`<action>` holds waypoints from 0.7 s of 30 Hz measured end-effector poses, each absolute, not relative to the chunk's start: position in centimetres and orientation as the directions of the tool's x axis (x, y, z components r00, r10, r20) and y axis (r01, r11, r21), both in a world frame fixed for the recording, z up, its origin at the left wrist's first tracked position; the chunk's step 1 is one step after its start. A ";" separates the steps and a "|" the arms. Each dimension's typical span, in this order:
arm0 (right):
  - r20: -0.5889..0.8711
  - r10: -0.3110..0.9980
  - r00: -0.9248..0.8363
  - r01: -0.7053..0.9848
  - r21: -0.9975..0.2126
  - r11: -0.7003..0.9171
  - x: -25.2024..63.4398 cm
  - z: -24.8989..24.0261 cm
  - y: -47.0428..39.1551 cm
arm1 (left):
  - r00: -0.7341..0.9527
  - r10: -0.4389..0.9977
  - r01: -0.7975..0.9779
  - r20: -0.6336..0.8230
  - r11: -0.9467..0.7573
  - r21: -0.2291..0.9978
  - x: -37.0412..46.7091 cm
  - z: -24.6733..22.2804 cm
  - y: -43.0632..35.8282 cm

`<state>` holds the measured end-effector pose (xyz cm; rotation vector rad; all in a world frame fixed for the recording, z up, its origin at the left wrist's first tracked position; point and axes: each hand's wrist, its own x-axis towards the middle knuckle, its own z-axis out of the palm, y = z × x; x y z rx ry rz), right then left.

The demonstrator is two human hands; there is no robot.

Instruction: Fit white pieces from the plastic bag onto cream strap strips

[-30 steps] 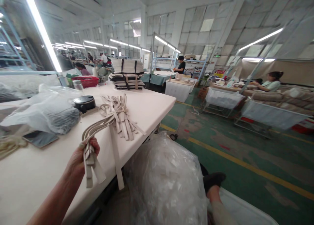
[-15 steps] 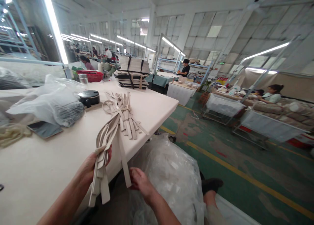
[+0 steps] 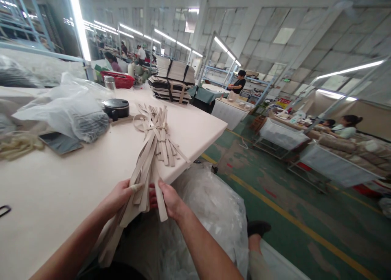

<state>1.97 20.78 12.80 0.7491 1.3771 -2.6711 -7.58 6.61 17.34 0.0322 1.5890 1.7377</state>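
A bundle of long beige fabric straps point(image 3: 157, 131) lies across the table's corner, gathered in the middle by a strap round it. My left hand point(image 3: 124, 194) is closed round the near part of several straps, whose loose ends hang past the table edge. Close beside it, my right hand point(image 3: 171, 200) grips one separate strap point(image 3: 161, 208), thumb in front and fingers behind. That strap's lower end points down below the hand. Part of the right fingers is hidden behind the strap.
On the pale table point(image 3: 61, 190) are a black lidded pot point(image 3: 116, 108), a clear plastic bag point(image 3: 73, 109), a dark flat phone-like object point(image 3: 61, 142) and a strapped stack of panels point(image 3: 172, 82). A large plastic bag point(image 3: 210, 214) sits below the edge. Co-workers stand farther off.
My right hand has moved up and left, closing on the separate strap. My left hand has shifted slightly right with its straps, whose ends now slant down to the left. The view has tilted.
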 end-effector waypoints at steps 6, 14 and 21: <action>-0.376 0.207 -0.903 0.202 -0.797 -0.569 -0.1 14.0 19.4 | -0.758 0.547 -0.291 -0.356 0.206 0.934 -8.2 17.0 6.4; -0.327 0.305 -0.894 0.102 -0.813 -0.573 -1.2 15.1 18.6 | -0.823 0.461 -0.301 -0.332 0.141 0.943 -7.2 16.5 6.8; -0.303 0.259 -0.917 0.079 -0.775 -0.626 0.4 14.1 20.3 | -0.860 0.411 -0.271 -0.302 0.133 0.953 -8.7 17.5 6.2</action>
